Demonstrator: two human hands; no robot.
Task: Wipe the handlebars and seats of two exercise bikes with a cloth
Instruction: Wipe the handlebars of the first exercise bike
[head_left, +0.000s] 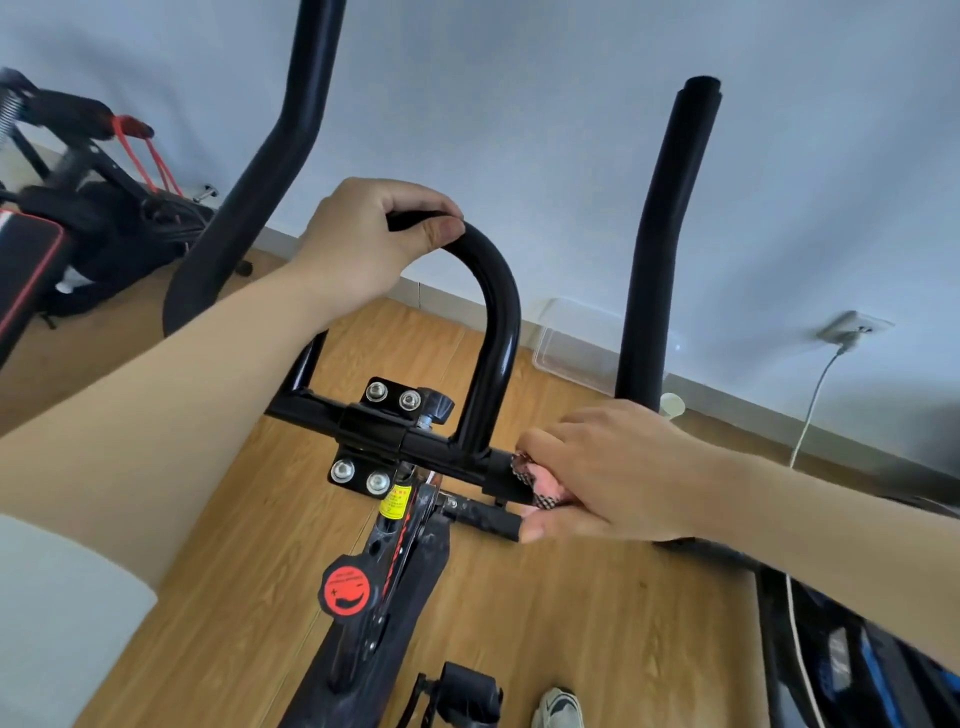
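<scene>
A black exercise bike's handlebar (496, 332) fills the middle of the view, with a curved inner loop, a cross bar and two tall foam-covered outer bars (665, 234). My left hand (363, 244) grips the top of the inner loop. My right hand (608, 467) holds a pink and black-checked cloth (540, 483) pressed around the right end of the cross bar. Most of the cloth is hidden under my fingers. No seat is in view.
Below the bars are the bike frame with a red knob (347, 590) and a pedal (462, 693). A second black machine (78, 208) stands at far left. A clear plastic box (576, 343), a wall socket with white cable (852, 332) and wooden floor lie behind. My shoe (558, 709) is at the bottom.
</scene>
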